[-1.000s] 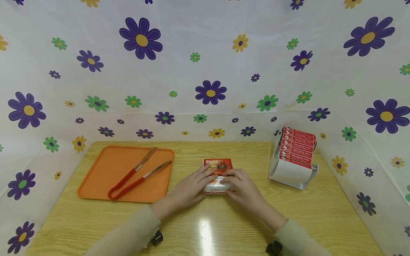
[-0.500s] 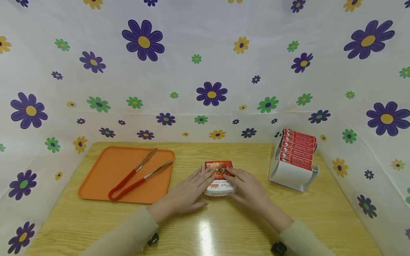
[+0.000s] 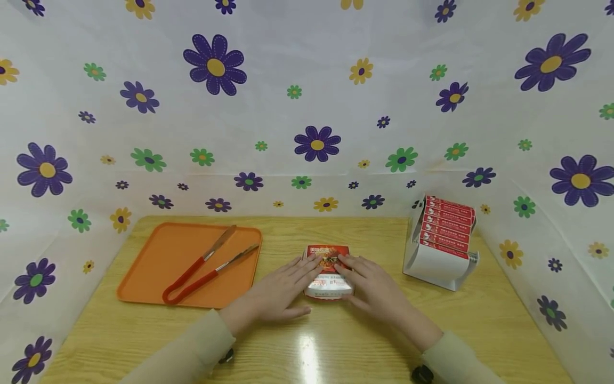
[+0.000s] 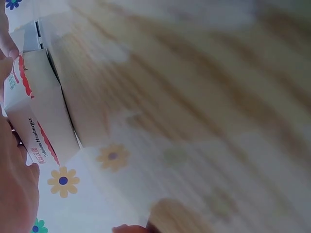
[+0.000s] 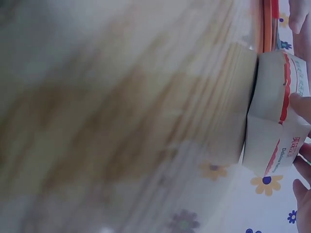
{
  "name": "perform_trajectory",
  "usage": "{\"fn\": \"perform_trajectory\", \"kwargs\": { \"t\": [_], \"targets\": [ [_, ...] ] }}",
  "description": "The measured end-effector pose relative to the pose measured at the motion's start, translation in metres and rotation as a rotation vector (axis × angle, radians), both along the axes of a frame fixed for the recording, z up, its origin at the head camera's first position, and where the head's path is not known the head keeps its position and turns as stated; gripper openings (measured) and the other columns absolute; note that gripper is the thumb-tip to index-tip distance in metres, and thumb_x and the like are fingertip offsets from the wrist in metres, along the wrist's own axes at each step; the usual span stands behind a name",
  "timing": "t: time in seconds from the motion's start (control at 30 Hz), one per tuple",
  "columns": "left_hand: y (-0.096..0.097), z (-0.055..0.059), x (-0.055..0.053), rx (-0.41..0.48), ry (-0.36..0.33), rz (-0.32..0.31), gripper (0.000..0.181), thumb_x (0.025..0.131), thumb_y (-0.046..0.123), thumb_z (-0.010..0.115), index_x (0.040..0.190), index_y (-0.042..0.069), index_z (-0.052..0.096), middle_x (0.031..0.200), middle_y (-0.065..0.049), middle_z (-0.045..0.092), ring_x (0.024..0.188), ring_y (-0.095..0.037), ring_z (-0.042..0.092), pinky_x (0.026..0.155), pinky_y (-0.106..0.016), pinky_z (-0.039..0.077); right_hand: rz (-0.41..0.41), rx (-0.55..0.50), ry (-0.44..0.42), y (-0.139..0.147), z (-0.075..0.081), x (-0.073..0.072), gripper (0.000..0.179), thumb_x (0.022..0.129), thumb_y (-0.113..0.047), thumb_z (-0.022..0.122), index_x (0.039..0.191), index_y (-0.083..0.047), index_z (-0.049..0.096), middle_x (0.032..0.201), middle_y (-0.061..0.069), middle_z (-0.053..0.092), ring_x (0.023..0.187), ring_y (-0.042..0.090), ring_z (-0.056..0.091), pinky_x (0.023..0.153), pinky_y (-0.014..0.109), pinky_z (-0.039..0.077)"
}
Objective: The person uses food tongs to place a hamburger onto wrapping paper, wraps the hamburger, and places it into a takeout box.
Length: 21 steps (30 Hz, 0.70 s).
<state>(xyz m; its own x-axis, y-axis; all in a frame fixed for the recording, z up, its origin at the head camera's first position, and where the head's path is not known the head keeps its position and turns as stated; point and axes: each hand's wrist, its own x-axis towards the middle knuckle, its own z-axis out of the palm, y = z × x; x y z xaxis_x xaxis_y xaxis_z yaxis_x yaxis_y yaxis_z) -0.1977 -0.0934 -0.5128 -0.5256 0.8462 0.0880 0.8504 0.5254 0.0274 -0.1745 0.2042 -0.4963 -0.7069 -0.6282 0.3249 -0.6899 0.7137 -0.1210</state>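
Note:
A closed hamburger box [image 3: 329,286], red and white with a burger picture on its lid, sits on the wooden table in the middle of the head view. My left hand [image 3: 274,292] lies with straight fingers over the lid's left side, its thumb stretched out in front of the box. From the right, my right hand [image 3: 379,292] rests its fingertips on the lid, the thumb at the front right corner. Printed side walls of the hamburger box [image 4: 43,116] show in the left wrist view. The right wrist view has the box [image 5: 272,107] with the right thumb against it.
On the left, an orange tray [image 3: 144,266] carries red-handled metal tongs [image 3: 192,272]. A white holder [image 3: 436,264] with several red-and-white folded boxes [image 3: 446,226] stands at the right. Flower-printed cloth [image 3: 268,112] walls in the back and sides of the table [image 3: 307,341].
Both hands stay on the box. The left thumb has moved from the box's front left side out toward the person, and the left fingers have flattened on the lid. The view has tilted slightly up.

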Motion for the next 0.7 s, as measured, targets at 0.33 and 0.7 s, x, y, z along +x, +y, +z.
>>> {"fn": "perform_trajectory", "kwargs": {
  "t": [0.33,0.7],
  "targets": [
    [0.0013,0.0025,-0.0001,-0.061,0.03,0.023,0.092,0.108,0.063,0.045,0.172,0.01,0.006,0.181,-0.009,0.0,0.168,-0.026,0.003,0.138,-0.045,0.012,0.009,-0.002,0.004,-0.0016,0.0034,-0.0029,0.071,0.085,-0.033,0.09,0.148,-0.012,0.063,0.156,0.012,0.059,0.142,0.031,0.058,0.121,0.055,0.046],
    [0.0002,0.006,-0.0066,-0.084,0.204,-0.009,0.084,0.11,0.059,0.04,0.171,0.006,0.016,0.179,-0.01,0.014,0.167,-0.026,0.017,0.137,-0.046,0.02,0.039,0.031,0.059,-0.0007,0.0073,-0.0065,0.074,0.085,-0.035,0.09,0.148,-0.008,0.061,0.155,0.012,0.06,0.141,0.03,0.059,0.122,0.054,0.046]
  ]
}}
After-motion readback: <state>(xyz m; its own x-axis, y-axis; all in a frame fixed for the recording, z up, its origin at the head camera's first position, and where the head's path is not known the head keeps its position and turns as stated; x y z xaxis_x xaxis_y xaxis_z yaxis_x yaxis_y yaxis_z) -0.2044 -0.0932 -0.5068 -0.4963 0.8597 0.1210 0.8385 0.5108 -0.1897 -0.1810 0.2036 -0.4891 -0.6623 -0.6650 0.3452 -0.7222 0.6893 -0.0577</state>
